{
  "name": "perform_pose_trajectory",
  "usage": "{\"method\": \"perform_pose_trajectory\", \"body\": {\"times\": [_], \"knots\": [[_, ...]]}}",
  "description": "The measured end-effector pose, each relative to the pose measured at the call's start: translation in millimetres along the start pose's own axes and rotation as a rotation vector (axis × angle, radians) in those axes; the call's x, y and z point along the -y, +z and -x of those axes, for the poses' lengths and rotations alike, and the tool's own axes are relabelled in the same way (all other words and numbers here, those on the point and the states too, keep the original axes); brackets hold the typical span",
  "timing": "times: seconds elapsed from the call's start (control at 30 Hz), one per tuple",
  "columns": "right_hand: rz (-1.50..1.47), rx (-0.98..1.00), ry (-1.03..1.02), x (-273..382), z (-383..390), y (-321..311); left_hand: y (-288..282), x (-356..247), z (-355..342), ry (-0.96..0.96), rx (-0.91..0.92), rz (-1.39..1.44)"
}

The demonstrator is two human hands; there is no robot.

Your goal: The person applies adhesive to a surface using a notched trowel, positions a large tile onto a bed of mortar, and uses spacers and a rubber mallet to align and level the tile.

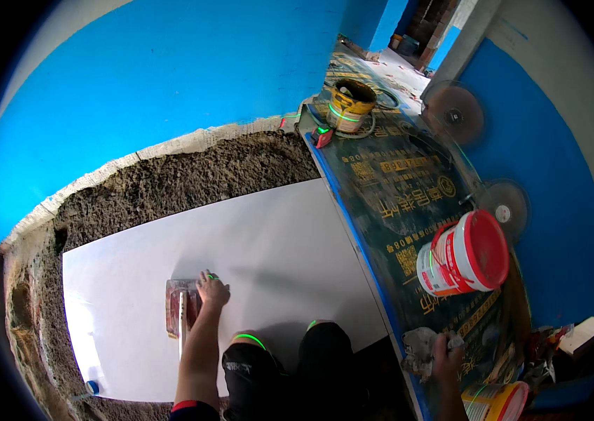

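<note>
Big glossy white tile slab (290,245) is the main thing here, lying on rough grey-brown mortar (192,175) that shows past its far edge and its left end. Left hand (213,288) is down on the slab, roughly mid-length, fingers spread and not clenched on anything as far as I can see. Right next to it on the slab there's a flat tool (183,309) with a reddish-brown rectangular head and a pale handle pointing toward the near edge; can't tell if the fingertips actually touch it.

Right hand (446,358) is off the slab's right end, fingers over a crumpled greyish-white rag (420,351). Too dim to say whether it's properly gripped or just touched.

Also right of the slab: a dark green floor sheet (388,189) with gold print, a white bucket with a red lid (462,256) on it, and a yellow bucket (352,109) up past the slab's far right corner. Blue wall (192,77) runs beyond the slab's far side. Both knees are at its near edge, with bright green light across them.
</note>
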State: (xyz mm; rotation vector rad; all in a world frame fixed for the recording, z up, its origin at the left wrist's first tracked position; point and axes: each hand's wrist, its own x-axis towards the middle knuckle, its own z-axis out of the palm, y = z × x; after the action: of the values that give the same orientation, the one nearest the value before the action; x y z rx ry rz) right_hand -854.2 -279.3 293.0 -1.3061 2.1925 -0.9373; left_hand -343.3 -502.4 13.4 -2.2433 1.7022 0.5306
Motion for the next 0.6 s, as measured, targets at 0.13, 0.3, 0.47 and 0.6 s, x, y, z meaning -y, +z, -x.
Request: {"method": "perform_pose_trajectory", "body": {"times": [0.13,0.3,0.47,0.6], "knots": [[-0.443,0.046,0.1,19.4,-96.6,77.1,9.9,-46.5,-58.4,-0.056,-0.062,0.169],[-0.716,0.507,0.18,67.3,-255.4,217.6,4.1,-68.8,-141.1,-0.214,-0.415,0.174],[-0.528,0.678,-0.066,163.0,-410.0,325.2,-5.9,-167.1,-216.4,-0.383,-0.478,0.249],[-0.638,0.609,-0.14,224.0,-504.3,442.4,-12.7,-140.6,-238.4,-0.535,-0.533,0.207]]}}
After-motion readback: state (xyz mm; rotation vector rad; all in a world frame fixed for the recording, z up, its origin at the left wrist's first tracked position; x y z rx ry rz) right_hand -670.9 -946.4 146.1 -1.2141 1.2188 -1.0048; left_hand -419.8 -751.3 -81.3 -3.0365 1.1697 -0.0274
